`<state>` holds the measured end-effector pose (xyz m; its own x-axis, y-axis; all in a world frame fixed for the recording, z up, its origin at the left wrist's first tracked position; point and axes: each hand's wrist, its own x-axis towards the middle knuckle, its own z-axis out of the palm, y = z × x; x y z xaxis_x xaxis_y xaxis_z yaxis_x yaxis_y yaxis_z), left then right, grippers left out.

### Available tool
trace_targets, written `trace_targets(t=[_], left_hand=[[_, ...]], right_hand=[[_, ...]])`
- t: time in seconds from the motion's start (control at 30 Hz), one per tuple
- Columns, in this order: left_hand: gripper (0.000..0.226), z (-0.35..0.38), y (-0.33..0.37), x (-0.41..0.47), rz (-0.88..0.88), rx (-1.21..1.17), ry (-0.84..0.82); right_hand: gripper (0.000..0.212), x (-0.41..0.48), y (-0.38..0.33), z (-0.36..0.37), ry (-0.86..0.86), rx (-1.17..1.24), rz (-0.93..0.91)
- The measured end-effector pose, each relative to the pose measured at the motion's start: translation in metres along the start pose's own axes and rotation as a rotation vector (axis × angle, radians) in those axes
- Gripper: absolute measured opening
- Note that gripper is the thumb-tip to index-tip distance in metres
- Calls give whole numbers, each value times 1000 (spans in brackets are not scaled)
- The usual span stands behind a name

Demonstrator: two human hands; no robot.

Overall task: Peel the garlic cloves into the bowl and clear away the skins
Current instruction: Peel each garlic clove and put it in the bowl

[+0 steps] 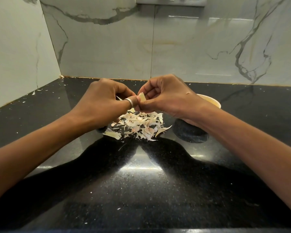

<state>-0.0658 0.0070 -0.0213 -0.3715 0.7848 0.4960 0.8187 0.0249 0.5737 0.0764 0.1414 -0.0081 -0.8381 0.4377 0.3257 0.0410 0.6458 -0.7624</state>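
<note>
A pale garlic clove point(142, 96) is pinched between my two hands above the black counter. My left hand point(106, 100), with a ring on the thumb, has its fingers curled round the clove's left side. On the clove's right side my right hand point(165, 96) pinches it with thumb and fingers. Below them lies a heap of papery garlic skins point(139, 125). A cream bowl point(212, 102) stands behind my right wrist, mostly hidden; its contents cannot be seen.
The dark speckled shape point(190, 132) under my right wrist looks like the bowl's reflection. Small skin flakes point(34, 92) are scattered over the black counter point(141, 190) towards the left corner. Marble walls point(175, 44) close the back and left sides.
</note>
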Motion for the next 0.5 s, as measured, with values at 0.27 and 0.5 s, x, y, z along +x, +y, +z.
trace_targets(t=[0.27, 0.5], left_hand=[[8, 0, 1, 0, -129, -123, -27], [10, 0, 2, 0, -122, -79, -13]], right_hand=[[23, 1, 1, 3, 4, 55, 19], [23, 3, 4, 5, 6, 209, 67]])
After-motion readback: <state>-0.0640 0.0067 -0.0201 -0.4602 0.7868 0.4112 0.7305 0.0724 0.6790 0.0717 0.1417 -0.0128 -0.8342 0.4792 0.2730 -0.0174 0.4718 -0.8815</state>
